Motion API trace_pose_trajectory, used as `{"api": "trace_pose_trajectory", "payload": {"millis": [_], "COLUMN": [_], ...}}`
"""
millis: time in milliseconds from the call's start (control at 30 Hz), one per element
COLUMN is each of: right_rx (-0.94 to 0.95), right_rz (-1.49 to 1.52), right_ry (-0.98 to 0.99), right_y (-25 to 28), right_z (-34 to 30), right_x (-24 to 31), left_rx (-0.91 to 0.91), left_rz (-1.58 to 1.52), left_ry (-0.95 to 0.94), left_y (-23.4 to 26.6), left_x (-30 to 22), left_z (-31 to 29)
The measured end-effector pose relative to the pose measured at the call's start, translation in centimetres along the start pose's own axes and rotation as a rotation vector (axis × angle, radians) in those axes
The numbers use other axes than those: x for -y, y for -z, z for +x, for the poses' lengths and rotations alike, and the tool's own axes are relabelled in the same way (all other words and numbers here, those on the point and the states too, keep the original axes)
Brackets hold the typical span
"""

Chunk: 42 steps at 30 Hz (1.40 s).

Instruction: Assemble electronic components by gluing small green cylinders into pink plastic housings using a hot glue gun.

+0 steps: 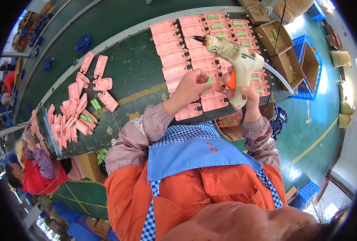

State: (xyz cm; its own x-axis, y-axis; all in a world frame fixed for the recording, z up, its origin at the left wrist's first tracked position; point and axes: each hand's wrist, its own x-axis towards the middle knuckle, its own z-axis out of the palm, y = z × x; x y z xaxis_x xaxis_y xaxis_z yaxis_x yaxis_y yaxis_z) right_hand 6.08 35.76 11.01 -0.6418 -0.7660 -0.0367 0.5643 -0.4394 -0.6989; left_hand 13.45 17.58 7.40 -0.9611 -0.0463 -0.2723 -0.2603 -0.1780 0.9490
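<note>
My left hand (pixel 189 85) pinches a small green battery (pixel 210 80) between thumb and fingertips, above the rows of pink plastic shells (pixel 174 59). My right hand (pixel 250 105) is wrapped round the handle of a cream hot glue gun (pixel 244 64) with an orange trigger. Its dark nozzle points to the left over the shells, and a whitish glue stick (pixel 278 76) sticks out of its back. Green batteries (pixel 217 26) lie in several shells of the far and right columns; the near-left shells hold none. The gun hides some shells behind it.
A heap of pink shells (pixel 72 106) with a few green batteries (pixel 95 104) lies at the left of the dark bench (pixel 134 86). Cardboard boxes (pixel 289 66) and a blue crate (pixel 313 60) stand at the right. A co-worker in red (pixel 38 176) is at the far left.
</note>
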Motion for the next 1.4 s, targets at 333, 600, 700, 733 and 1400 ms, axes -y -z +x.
{"api": "trace_pose_trajectory", "payload": {"millis": [333, 600, 700, 733, 1400], "right_rx": [-0.181, -0.250, -0.245, -0.248, -0.386], "right_rz": [-0.063, -0.181, -0.223, -0.223, -0.838], "right_ry": [0.077, 0.094, 0.087, 0.089, -0.043], "right_y": [2.4, 2.8, 2.7, 3.1, 6.1], "right_z": [-1.7, -3.6, -4.2, -4.4, -3.8], "right_x": [2.4, 3.1, 3.5, 3.6, 2.7], "left_rx": [0.346, 0.345, 0.299, 0.269, -0.248], "left_rz": [-0.285, -0.163, -0.043, -0.089, 0.021], "left_ry": [0.070, 0.090, -0.083, 0.027, -0.046], "left_y": [-1.1, -3.0, -3.1, -2.8, -1.2], "left_x": [-0.2, 0.4, 1.9, 1.2, -1.2], "left_z": [-0.8, -0.7, 0.0, 0.1, 6.1]}}
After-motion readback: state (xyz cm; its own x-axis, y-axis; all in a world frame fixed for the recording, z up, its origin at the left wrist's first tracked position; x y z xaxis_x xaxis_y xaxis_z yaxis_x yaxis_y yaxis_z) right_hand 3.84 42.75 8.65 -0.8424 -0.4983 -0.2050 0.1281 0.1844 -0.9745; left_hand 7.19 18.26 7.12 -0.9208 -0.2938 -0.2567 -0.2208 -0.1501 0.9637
